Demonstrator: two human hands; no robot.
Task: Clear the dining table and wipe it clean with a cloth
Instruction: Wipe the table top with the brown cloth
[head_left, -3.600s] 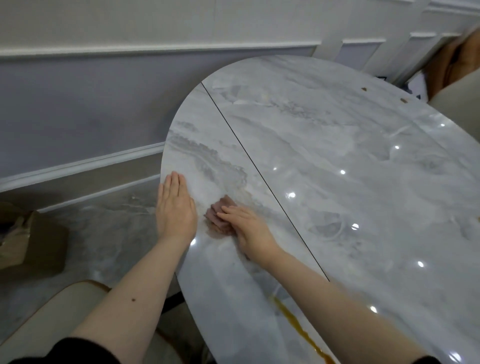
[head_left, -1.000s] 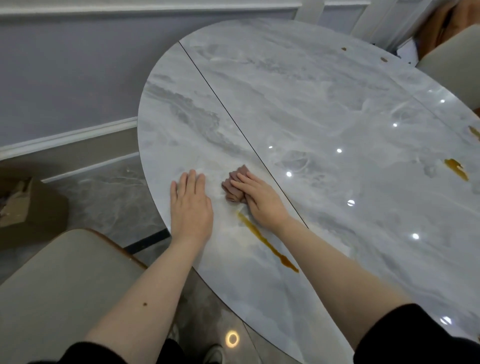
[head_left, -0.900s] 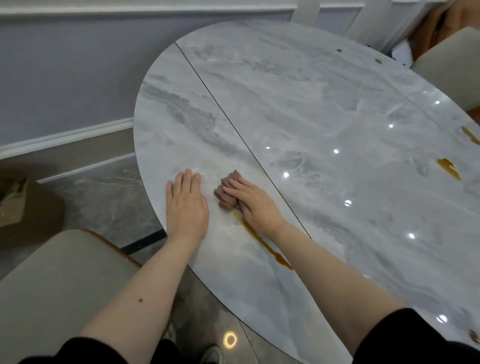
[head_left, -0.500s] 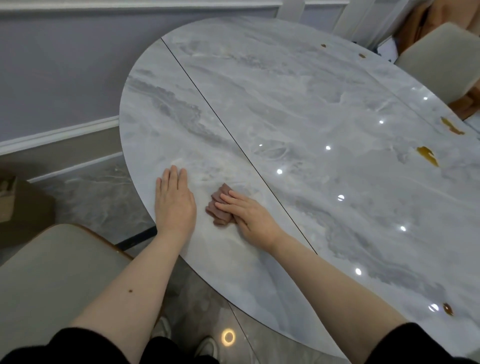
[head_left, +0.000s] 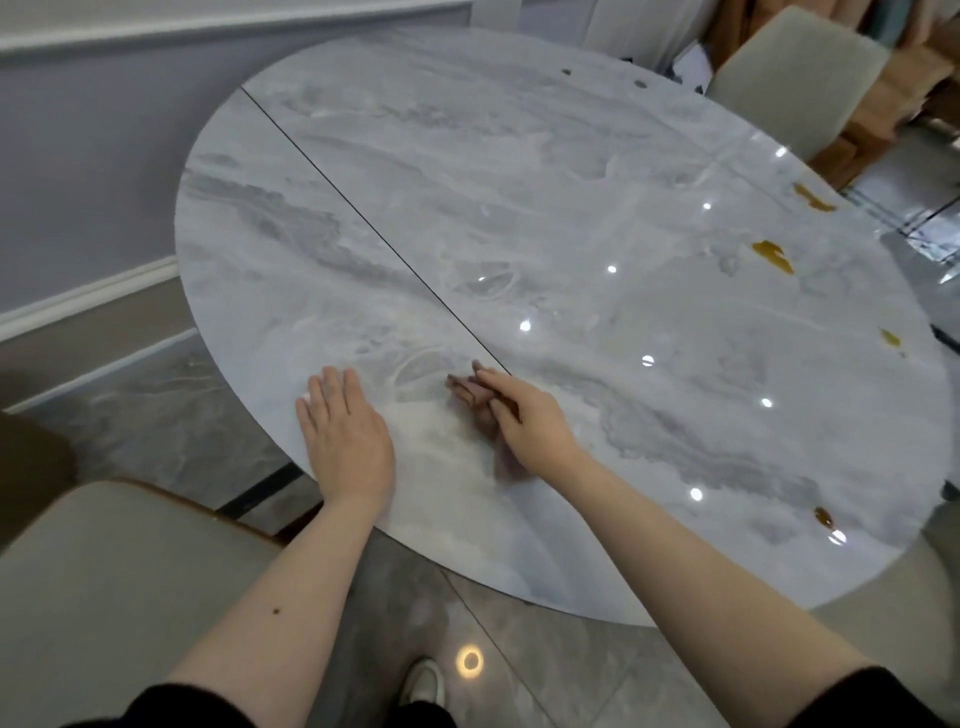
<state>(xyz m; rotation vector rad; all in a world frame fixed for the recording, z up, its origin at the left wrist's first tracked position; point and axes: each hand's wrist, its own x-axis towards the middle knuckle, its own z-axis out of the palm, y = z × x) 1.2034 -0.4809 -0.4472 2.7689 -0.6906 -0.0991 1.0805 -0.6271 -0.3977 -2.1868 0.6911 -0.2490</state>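
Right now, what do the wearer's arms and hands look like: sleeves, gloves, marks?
Bare left hand and right hand, no gloves, rings or watch visible. Black sleeves pushed up near the elbows, forearms bare. A small dark mole marks the left forearm.

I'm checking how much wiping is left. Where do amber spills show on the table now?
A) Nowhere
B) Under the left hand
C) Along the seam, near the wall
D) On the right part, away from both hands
D: amber spills dot the table on its right part, far from the cloth under the right hand and from the flat left hand.
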